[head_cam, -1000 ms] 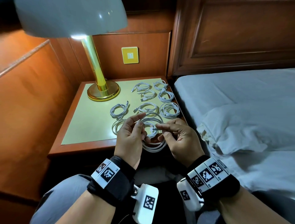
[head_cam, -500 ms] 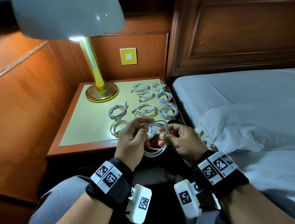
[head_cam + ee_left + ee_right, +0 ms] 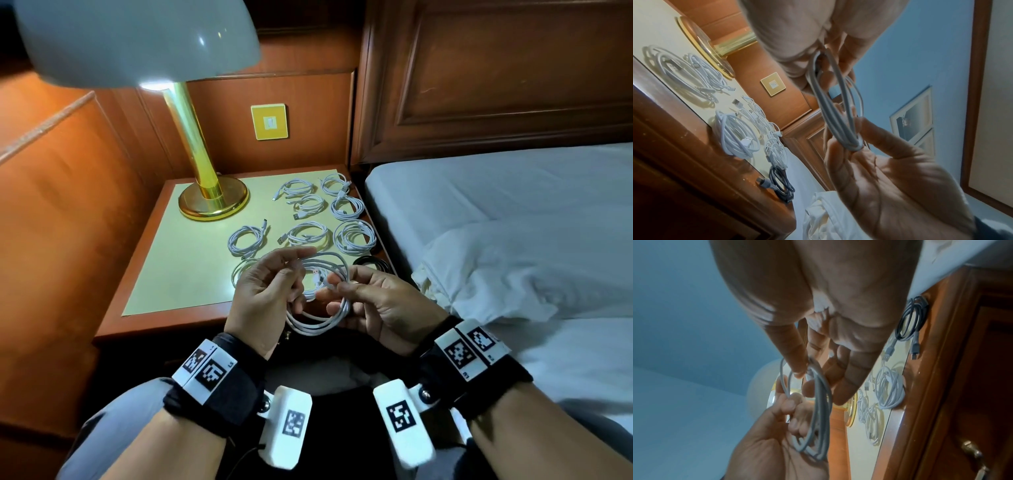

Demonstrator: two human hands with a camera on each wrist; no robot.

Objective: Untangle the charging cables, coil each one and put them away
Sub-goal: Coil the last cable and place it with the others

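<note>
Head view shows both hands raised over the near edge of the nightstand, sharing one white cable wound into a loose coil. The left hand has its fingers curled round the coil's left side. The right hand pinches the strands between thumb and forefinger at the coil's right side, its other fingers curled loosely beneath. A connector end shows inside the loop, between the two hands.

Half a second ago the coil sat higher and tighter between the hands, with the left thumb laid over its top. Now the lower loops sag further down below the fingers, the left thumb has lifted off, and the right pinch has shifted toward the middle of the coil. A second ago both forefingers were stretched out toward each other across the top of the loop; now they are bent in.

Left wrist view shows the strands gathered into a bundle where the right fingers clamp them.

On the nightstand, beyond the hands, lie the finished white coils in rows, unchanged, and a dark cable coiled at the near right corner. A brass lamp stands at the back left, and the bed lies to the right.
</note>
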